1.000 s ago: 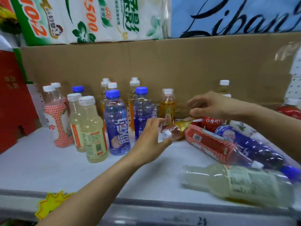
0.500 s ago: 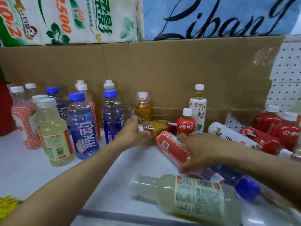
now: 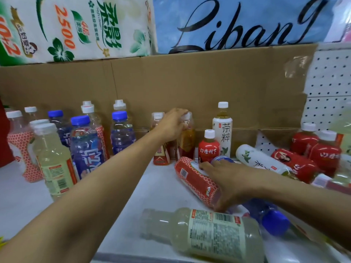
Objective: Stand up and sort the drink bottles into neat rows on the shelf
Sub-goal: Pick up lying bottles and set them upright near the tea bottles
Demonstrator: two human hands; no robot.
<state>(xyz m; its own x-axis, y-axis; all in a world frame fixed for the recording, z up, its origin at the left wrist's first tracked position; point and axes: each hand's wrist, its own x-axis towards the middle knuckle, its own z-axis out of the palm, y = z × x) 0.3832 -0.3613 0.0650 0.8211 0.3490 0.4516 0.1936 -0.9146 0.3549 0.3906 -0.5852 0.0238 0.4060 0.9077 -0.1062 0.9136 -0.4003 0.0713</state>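
Note:
My left hand (image 3: pixel 173 125) grips the neck of an amber tea bottle (image 3: pixel 187 141), held upright at the back of the white shelf (image 3: pixel 148 183) beside another amber bottle (image 3: pixel 160 154). My right hand (image 3: pixel 228 179) rests on a lying red-patterned bottle (image 3: pixel 195 180), fingers curled over it. A pale yellow bottle (image 3: pixel 207 232) lies at the front edge. A blue-capped bottle (image 3: pixel 269 217) lies under my right forearm. Upright rows of blue bottles (image 3: pixel 86 147), pale bottles (image 3: pixel 53 162) and red-patterned bottles (image 3: pixel 18 141) stand on the left.
A cardboard sheet (image 3: pixel 171 88) backs the shelf. A white tea bottle (image 3: pixel 223 128) and a small red bottle (image 3: pixel 209 146) stand mid-back. More red bottles (image 3: pixel 322 149) and a lying white bottle (image 3: pixel 258 160) crowd the right. Tissue packs (image 3: pixel 76 27) sit above.
My left hand has lifted the lying amber bottle and stood it upright at the back beside the other amber one. My right hand stays on the lying red-patterned bottle.

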